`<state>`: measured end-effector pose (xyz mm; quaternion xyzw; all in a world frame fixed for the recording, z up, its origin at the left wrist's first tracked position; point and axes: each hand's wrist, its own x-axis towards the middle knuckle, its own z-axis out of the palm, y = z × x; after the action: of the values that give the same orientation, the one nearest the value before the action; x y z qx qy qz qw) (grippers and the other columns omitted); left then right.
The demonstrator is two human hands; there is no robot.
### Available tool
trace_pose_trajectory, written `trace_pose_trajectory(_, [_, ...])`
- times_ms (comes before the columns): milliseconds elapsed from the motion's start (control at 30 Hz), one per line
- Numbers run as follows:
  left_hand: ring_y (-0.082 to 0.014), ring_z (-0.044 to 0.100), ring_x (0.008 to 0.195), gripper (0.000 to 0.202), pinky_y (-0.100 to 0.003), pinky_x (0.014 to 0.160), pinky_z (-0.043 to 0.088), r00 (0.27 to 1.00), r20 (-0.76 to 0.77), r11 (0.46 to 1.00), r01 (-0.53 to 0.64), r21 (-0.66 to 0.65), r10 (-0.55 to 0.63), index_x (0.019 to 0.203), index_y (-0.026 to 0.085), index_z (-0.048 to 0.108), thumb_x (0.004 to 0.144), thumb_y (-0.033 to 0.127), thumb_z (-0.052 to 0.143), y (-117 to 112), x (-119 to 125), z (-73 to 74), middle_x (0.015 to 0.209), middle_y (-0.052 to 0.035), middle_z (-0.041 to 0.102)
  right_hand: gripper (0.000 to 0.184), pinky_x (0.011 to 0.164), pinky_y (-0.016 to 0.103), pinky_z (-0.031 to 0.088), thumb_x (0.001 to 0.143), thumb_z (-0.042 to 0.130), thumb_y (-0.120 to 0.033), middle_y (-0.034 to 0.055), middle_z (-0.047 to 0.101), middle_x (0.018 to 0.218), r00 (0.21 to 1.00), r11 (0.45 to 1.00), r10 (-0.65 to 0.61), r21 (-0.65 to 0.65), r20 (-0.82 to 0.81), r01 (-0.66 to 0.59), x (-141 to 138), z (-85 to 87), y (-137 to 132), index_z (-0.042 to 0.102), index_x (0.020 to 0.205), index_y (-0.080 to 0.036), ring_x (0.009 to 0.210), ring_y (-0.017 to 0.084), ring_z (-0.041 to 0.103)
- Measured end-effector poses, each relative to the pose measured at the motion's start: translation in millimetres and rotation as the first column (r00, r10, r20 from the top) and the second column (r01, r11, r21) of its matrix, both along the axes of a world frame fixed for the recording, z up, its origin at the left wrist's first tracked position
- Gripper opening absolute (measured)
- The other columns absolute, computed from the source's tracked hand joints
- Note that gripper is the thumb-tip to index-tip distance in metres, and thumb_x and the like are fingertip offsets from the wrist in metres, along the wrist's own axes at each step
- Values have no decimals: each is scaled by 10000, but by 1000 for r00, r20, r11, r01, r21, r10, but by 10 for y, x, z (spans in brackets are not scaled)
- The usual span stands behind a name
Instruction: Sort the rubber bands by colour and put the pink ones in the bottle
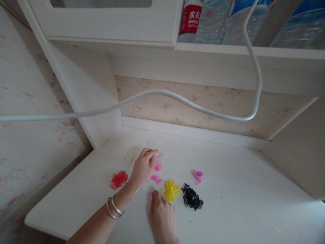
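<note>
My left hand (144, 166), with two silver bangles on its wrist, is closed on the upper part of a small clear jar (158, 158) with pink bits at its bottom. Lower down, my right hand (163, 215) has its fingers curled together at the tabletop. A speck of pink (150, 193) shows beside its fingertips; whether it is pinched I cannot tell. Between the hands lies a small pile of pink rubber bands (156, 179). Yellow rubber bands (171, 190) are heaped just beyond my right hand, and black ones (192, 197) to its right. Red bands (119, 179) lie left of my left forearm.
A pink cap (198, 175) stands on the white desk (243, 196), right of the jar. A white cable (162, 92) runs across the view above the desk. Water bottles (190, 20) stand on the shelf overhead. Side panels and a low back ledge (193, 130) border the desk.
</note>
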<state>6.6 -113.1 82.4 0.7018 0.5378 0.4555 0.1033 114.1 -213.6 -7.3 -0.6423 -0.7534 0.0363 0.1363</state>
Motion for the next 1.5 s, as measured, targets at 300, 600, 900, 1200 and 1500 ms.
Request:
trace_pose_trajectory(300, [-163, 621, 901, 201, -268, 757, 514, 991, 105, 971, -58, -231, 84, 995, 205, 600, 917, 290, 436, -946, -204, -607, 960, -55, 650, 301, 502, 232, 432, 972, 273, -292, 22, 677, 708, 873, 999, -2, 32, -487, 20, 38, -37, 2, 566, 971, -223, 583, 175, 646])
trace_pose_trajectory(600, [-137, 615, 855, 178, -228, 748, 512, 996, 69, 985, 63, -163, -52, 1050, 229, 543, 923, 209, 420, -1410, -375, -1123, 903, -34, 603, 370, 514, 218, 348, 927, 353, -474, -18, 595, 595, 701, 975, -142, 25, -699, 222, 259, 647, 468, 603, 932, -202, 536, 144, 538])
trace_pose_trajectory(900, [-126, 616, 830, 204, -217, 731, 511, 990, 53, 976, 140, -167, -133, 1051, 228, 543, 931, 186, 384, -1404, -415, -1079, 895, -34, 600, 323, 583, 226, 353, 927, 344, -396, 24, 682, 729, 889, 969, -59, 187, -453, 159, 249, 895, 1019, 605, 1018, -228, 644, 166, 614])
trace_pose_trajectory(1200, [-115, 637, 753, 215, -186, 682, 524, 985, -3, 981, 174, -89, -175, 1036, 232, 560, 935, 210, 372, -1406, -441, -1102, 866, -39, 617, 283, 596, 225, 362, 922, 365, -348, 27, 701, 739, 920, 974, -95, 157, -379, 166, 136, 913, 1083, 614, 1011, -247, 673, 173, 641])
trace_pose_trajectory(1500, [-125, 645, 761, 224, -207, 673, 535, 984, -49, 982, 169, -79, -173, 1050, 240, 551, 924, 185, 375, -1431, -426, -1064, 875, -32, 620, 307, 615, 229, 377, 912, 370, -362, 31, 708, 760, 925, 974, -95, 157, -368, 163, 72, 922, 1081, 641, 1011, -258, 693, 173, 647])
